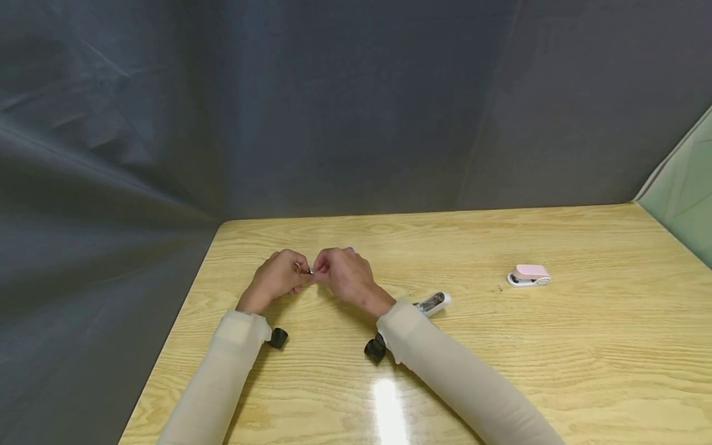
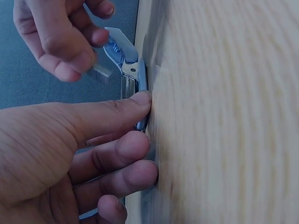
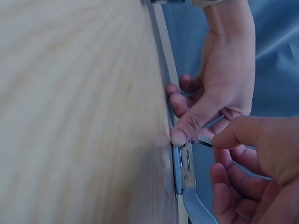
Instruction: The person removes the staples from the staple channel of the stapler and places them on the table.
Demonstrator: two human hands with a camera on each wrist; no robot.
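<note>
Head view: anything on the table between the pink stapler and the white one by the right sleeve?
Nothing. In the head view only bare wood lies between the pink stapler and the white stapler; a tiny dark speck sits near the pink one.

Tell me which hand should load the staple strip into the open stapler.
Right. The right hand already pinches the staple strip above the stapler, while the left hand steadies it.

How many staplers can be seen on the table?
3: a pink stapler alone at the right, a white stapler behind the right forearm, and an opened metal-and-blue stapler under both hands. The hands or arms could hide others.
</note>
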